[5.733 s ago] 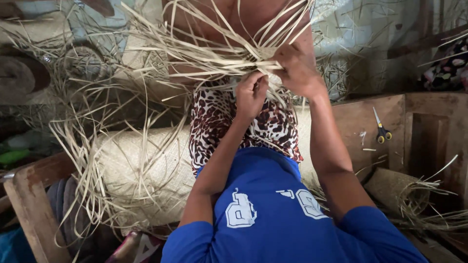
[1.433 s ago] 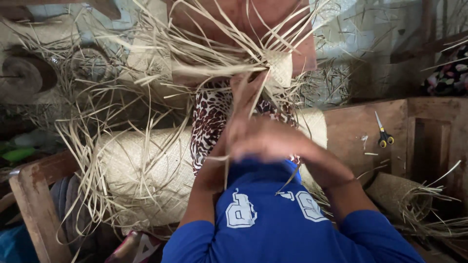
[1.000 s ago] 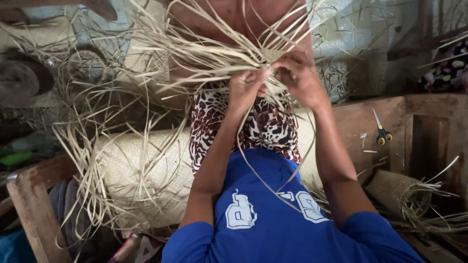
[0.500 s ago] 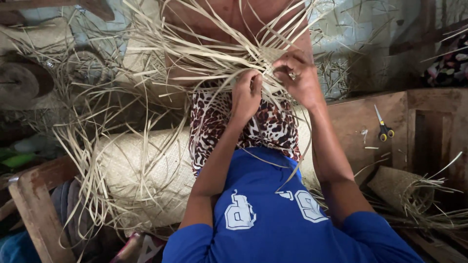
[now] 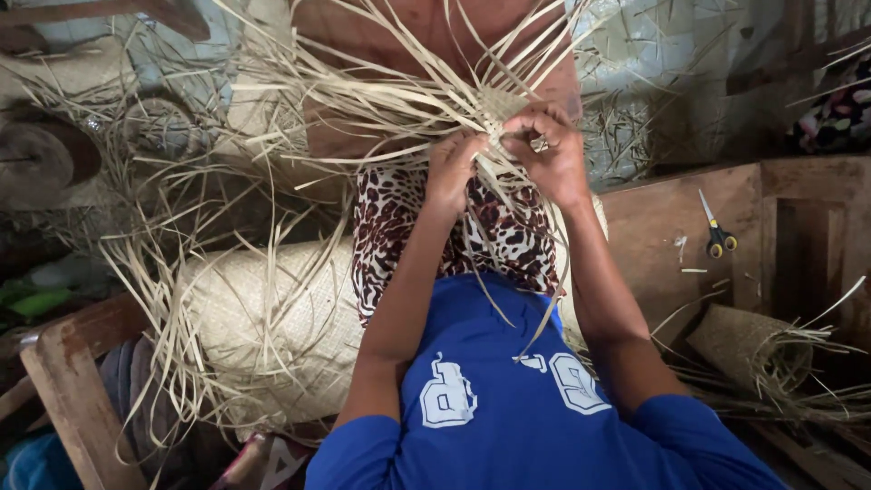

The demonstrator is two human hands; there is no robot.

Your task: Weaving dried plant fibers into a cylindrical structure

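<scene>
Pinching pale straw strips [image 5: 381, 113] with left hand [image 5: 451, 170] and right hand [image 5: 552, 156], both closed, keeping the weave taut.

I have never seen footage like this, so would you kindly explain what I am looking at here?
There is no machine: one camera worn on a person's head looks down at their own two bare hands. The left hand and right hand pinch pale straw strips where they cross at a small woven patch, above a lap in spotted cloth. A rolled woven mat lies across beneath the arms. To the right, scissors rest on a wooden board, near a smaller woven roll.
</scene>
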